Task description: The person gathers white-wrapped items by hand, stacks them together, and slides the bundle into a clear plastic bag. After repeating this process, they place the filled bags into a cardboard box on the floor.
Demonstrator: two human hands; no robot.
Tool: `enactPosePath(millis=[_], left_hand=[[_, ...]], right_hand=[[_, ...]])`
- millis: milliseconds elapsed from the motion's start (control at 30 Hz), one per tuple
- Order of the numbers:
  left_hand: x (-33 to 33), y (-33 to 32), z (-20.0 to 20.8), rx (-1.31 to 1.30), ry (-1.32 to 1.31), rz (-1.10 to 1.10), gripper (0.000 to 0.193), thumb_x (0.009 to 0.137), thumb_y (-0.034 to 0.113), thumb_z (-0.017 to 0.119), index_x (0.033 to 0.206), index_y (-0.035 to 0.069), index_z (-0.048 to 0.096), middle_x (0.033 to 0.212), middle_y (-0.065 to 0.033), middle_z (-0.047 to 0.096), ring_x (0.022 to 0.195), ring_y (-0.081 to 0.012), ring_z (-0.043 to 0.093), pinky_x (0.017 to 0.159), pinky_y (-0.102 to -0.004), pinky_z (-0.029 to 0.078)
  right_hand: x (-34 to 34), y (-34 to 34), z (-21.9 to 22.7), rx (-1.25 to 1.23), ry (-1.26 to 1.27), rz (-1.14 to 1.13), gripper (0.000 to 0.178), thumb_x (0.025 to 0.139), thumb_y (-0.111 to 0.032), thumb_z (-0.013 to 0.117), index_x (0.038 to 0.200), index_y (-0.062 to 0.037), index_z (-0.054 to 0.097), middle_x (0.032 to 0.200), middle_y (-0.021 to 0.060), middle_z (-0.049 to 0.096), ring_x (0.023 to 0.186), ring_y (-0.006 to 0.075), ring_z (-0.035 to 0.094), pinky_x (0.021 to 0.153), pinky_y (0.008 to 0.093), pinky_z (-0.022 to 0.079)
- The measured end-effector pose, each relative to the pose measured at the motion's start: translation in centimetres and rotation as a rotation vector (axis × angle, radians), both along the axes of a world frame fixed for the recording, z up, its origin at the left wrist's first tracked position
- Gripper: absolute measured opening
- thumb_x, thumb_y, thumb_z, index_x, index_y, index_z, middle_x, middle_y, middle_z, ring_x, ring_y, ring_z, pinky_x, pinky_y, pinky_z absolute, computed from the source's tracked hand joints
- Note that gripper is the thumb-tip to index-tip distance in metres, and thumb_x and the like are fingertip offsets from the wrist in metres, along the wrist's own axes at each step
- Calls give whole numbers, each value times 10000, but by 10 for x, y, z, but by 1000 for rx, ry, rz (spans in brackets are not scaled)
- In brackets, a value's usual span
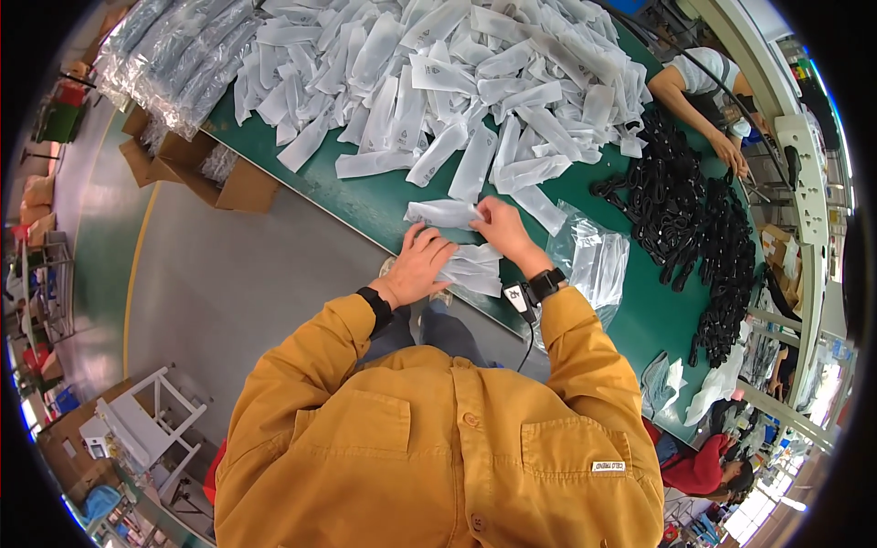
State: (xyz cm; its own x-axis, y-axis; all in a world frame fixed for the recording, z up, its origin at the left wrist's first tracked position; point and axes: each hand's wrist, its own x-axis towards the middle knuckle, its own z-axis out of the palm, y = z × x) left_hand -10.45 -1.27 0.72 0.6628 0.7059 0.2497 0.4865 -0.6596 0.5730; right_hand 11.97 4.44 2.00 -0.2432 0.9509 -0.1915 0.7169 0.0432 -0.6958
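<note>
A frosted white plastic pouch [438,214] lies crosswise near the green table's front edge. The thumb and fingers of my right hand [502,228] are pinched on its right end. My left hand [422,265] has its fingers apart, with the tips at the pouch's lower left edge and the palm beside a small stack of similar pouches [477,270]. That stack sits at the table edge, just below the single pouch. To the right of my right hand is a clear plastic bag [592,260] with several pouches inside. What the pouches contain is hard to make out.
A large heap of frosted pouches [457,82] covers the far part of the green table [365,205]. Black coiled cables [681,201] are piled at the right, by another person's hand [728,153]. An open cardboard box [215,173] stands left of the table.
</note>
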Motion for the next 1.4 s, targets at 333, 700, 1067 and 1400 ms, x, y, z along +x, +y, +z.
enactPosePath(millis=[333,700,1067,1400], left_hand=[[-11,14,-1,69,58,-53,646,606,289,827,1148,88,540,1290,-128,455,1239,-313,398,1066,-561,266],[-8,27,-3,-75,13,-153,753,590,266,845,1248,97,519,1361,-156,392,1283,-379,346,1093,-534,260],[2,72,18,33,11,-303,770,541,263,874,1230,150,551,1353,-177,348,1301,-430,298,1080,-522,313],[12,72,-13,-142,-121,-307,765,577,230,854,1233,54,502,1319,-185,363,1260,-435,329,1069,-506,327]], right_hand=[[-6,-3,27,294,-193,381,301,767,-150,703,968,-25,517,929,178,589,784,361,637,676,438,516],[-16,29,-17,165,-442,-192,435,730,-117,713,1006,99,456,933,286,586,847,391,641,731,417,546],[27,-46,1,181,136,-137,247,747,-6,643,994,-5,660,944,162,587,805,324,597,710,381,502],[-19,-73,53,386,-378,70,919,668,-379,803,1414,-57,374,1339,239,416,1218,443,410,1011,526,364]])
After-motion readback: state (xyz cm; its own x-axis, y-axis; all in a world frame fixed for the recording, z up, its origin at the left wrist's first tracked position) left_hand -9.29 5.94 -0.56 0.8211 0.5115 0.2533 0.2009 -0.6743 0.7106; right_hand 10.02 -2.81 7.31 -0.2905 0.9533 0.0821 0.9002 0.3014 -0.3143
